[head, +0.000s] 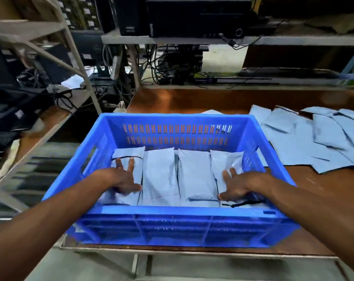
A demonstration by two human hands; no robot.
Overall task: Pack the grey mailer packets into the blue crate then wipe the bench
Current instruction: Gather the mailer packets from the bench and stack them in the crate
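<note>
A blue crate (172,210) of moulded plastic, rectangular with slotted walls and a ribbed outer face, sits on the glossy brown wooden tabletop (192,100). Its near side is close to the front edge at 6 o'clock and its left side is near the left edge.

Inside, four grey mailer packets (196,175) lie side by side in one row. They are plump and made of smooth, lightly creased film, with thin black strips at their ends. The left hand (121,179) lies flat on the leftmost packet (129,153) at the crate's 9 o'clock, fingers spread and gripping nothing. The right hand (236,185) rests the same way, released and spread, on the rightmost packet (225,161) at 3 o'clock. The second packet (160,171) carries a faint red mark near its close end, too faint to read.

At 2 o'clock from the crate, loose packets (314,142) lie flat and overlapping in a fan, just beside the right wall. Bare wood shows at 12 o'clock behind the crate and at 4 o'clock.

Further back, a grey metal shelf (294,40) bears black computer cases (192,17) above tangled cables (168,67). Their stickers are too blurred to read.
</note>
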